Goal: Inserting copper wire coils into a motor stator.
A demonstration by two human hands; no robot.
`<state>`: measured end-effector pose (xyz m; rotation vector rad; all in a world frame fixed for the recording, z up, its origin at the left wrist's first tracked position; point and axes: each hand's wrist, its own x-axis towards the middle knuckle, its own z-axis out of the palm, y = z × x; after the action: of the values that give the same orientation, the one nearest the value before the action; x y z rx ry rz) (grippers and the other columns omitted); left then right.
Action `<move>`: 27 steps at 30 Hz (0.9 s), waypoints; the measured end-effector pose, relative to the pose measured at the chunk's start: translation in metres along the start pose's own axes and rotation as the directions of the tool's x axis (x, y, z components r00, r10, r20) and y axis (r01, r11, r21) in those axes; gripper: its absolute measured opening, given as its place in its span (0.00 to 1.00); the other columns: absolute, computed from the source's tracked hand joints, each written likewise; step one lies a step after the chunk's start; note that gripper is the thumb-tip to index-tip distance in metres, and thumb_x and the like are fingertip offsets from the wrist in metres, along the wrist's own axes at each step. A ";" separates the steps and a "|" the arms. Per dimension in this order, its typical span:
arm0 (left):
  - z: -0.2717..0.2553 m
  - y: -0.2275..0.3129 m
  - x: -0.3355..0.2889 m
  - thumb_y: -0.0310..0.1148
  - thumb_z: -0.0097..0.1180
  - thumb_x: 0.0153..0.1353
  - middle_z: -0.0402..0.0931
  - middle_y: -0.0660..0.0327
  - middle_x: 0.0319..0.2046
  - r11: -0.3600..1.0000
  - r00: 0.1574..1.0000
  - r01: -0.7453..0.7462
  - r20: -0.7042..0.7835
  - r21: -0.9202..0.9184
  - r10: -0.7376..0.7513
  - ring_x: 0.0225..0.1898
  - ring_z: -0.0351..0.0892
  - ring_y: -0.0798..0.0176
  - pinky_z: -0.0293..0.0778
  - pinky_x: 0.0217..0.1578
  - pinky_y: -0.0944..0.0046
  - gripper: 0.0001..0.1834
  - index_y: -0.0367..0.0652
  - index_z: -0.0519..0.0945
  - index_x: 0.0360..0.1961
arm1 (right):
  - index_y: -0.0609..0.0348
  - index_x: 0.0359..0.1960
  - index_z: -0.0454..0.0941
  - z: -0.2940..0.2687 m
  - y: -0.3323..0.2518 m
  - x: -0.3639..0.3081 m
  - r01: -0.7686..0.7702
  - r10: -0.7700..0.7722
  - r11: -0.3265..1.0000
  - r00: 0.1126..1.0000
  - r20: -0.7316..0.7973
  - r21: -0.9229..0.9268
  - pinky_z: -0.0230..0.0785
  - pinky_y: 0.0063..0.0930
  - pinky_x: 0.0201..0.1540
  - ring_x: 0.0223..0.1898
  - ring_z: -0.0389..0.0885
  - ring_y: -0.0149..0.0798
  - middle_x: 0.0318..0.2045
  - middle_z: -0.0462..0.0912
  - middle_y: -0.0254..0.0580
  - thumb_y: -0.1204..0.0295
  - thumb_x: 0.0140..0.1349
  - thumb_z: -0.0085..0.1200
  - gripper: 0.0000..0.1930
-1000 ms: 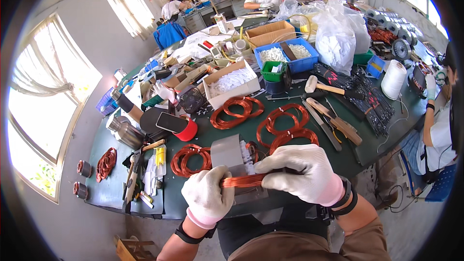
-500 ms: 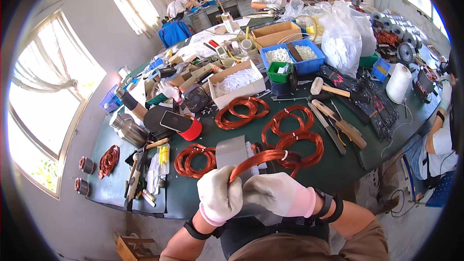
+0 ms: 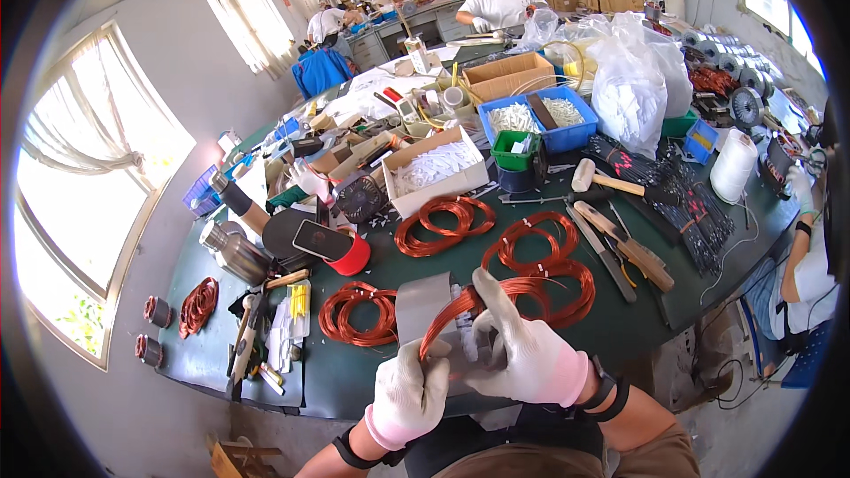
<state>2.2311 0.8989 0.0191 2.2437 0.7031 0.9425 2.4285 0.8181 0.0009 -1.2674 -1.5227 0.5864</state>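
Observation:
My left hand, in a white work glove, is closed round the lower end of a copper wire coil. The coil rises from it in a curved band. My gloved right hand is beside the coil, its index finger raised in front of the band and its thumb apart. Its lower fingers are partly hidden. Just behind my hands stands a grey metal cylinder with white slips along its inside. More tied copper coils lie close by: one left of the cylinder, others behind and to the right.
At left are a steel flask, a phone on a red round object, and small wound cores. A mallet and wooden-handled tools lie right. A carton of white slips stands behind. Co-workers are across and at right.
My right hand has opened from its closed pose, index finger now raised. My left hand has sunk slightly. The held coil has tilted, its band looks spread, and a loose wire end sticks out.

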 end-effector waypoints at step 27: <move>-0.063 -0.169 -0.001 0.45 0.50 0.74 0.72 0.47 0.66 0.830 0.624 0.543 0.722 -0.125 -0.300 0.65 0.74 0.49 0.69 0.68 0.49 0.33 0.35 0.65 0.72 | 0.70 0.65 0.62 0.023 0.119 -0.005 0.028 -0.049 0.997 0.940 -0.337 -0.067 0.69 0.30 0.22 0.22 0.79 0.37 0.30 0.79 0.42 0.73 0.48 0.79 0.45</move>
<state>2.1428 1.0328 -0.0629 1.7789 0.6230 -0.0439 2.4572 0.8581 -0.1103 -1.3059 -1.2812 0.2785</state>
